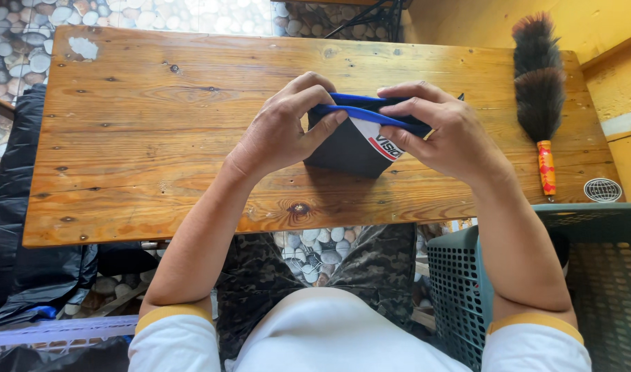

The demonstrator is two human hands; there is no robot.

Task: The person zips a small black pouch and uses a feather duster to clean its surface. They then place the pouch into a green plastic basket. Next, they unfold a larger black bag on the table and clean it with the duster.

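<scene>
Seen from above, seated at a wooden table (157, 138) with planks running left to right. Both hands up over the middle of the tabletop, closed on a small dark pouch (350, 148) with a blue rim and a white and red patch on its near face. Left hand (284, 127) gripping the left end of the blue rim, thumb pressed along the front edge, fingers curled over the top. Right hand (446, 131) pinching the right end of the same rim, fingers over the top, thumb underneath. Rim drawn taut between the two hands, roughly level, with the pouch body hanging below it and its lower corner touching or just above the wood; hard to tell which.

Off to the right, lying on the table near its far right edge, a feather duster (539, 83) with dark brown plumes and an orange and red handle pointing toward the near side, well apart from the hands. Beside the table on the right, a teal plastic basket (460, 275) with a mesh wall. Underneath and beyond the table, a floor of rounded pebbles (315, 251). Down on the left, black plastic sheeting (19, 220).
</scene>
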